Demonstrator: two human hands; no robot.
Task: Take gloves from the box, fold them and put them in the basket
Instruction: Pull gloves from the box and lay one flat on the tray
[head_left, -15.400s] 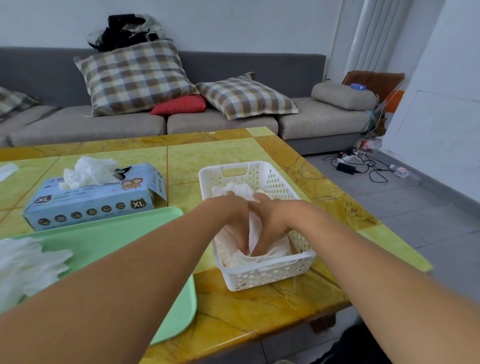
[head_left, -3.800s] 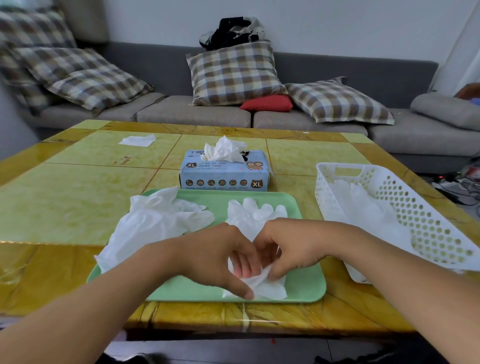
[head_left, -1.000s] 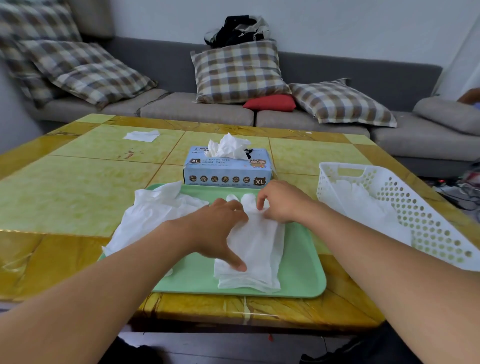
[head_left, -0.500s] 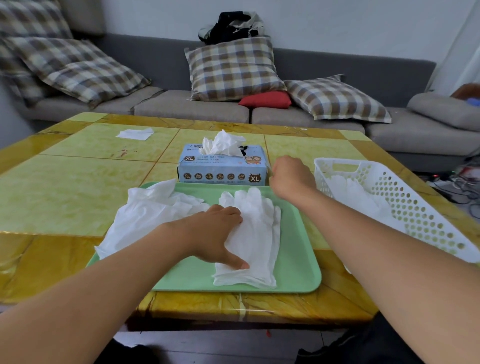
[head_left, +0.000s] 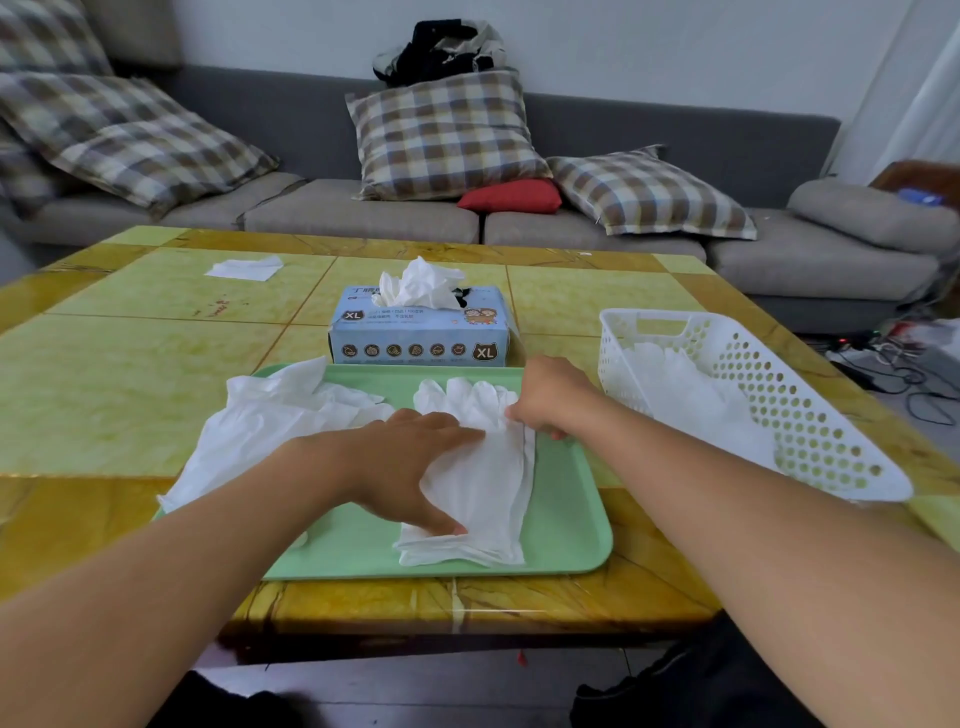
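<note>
A pair of white gloves (head_left: 483, 483) lies flat on the green tray (head_left: 566, 525), fingers pointing away from me. My left hand (head_left: 410, 467) presses down on the gloves with spread fingers. My right hand (head_left: 550, 397) pinches the gloves' right edge near the finger end. The blue glove box (head_left: 421, 332) stands behind the tray, a white glove sticking out of its top. To the right the white perforated basket (head_left: 779, 410) holds folded white gloves.
A loose heap of white gloves (head_left: 270, 421) lies on the tray's left side and spills onto the yellow-green table (head_left: 104, 374). A white sheet (head_left: 244, 267) lies at the table's far left. A grey sofa with checked cushions stands behind.
My right hand has come back from beside the box to the gloves' right edge and now pinches it. My left hand stays pressed on the gloves.
</note>
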